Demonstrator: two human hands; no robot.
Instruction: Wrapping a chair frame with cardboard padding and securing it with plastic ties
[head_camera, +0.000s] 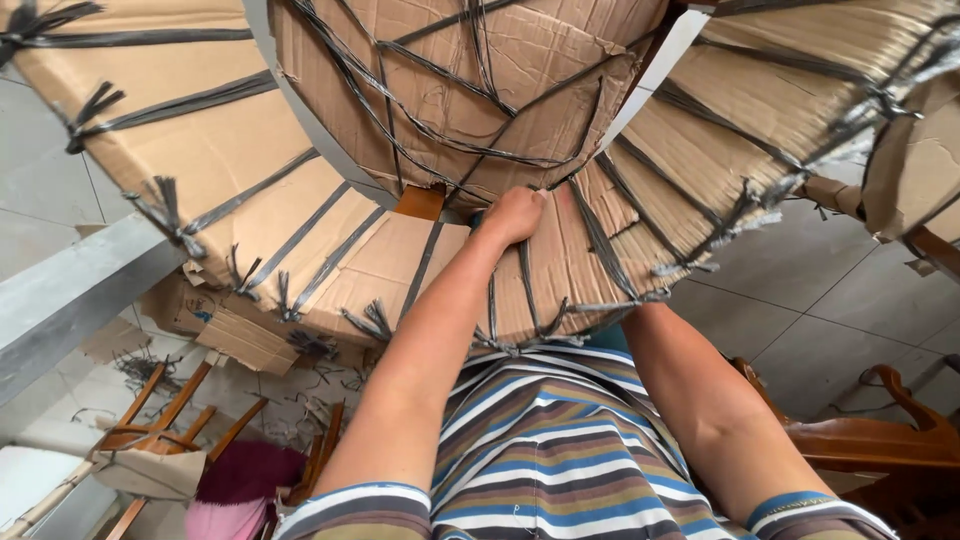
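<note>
one large cardboard-wrapped bundle (560, 240), bound with dark plastic straps (600, 235), fills the upper middle of the view and rests against the person's striped shirt (545, 450) at its lower edge. the wrapping is creased and torn in places, and a patch of brown wood (420, 202) shows through a gap near its middle. left hand (513, 215) lies on the face of the bundle just right of that gap, fingers curled onto the cardboard at a strap; whether they actually grip the strap cannot be told. right forearm (715, 410) runs up under the bundle's lower right edge; the right hand is hidden behind the cardboard, so its state cannot be told. more cardboard-wrapped, strapped pieces (180, 130) overlap at the upper left and at the far right (920, 160). below left, on the tiled floor (820, 310), lie cardboard scraps (235, 335), cut strap ends, bare wooden chair frames (165, 410) and a pink cloth (225, 520). a polished wooden chair part (880, 445) stands at lower right, just beside the right arm.
</note>
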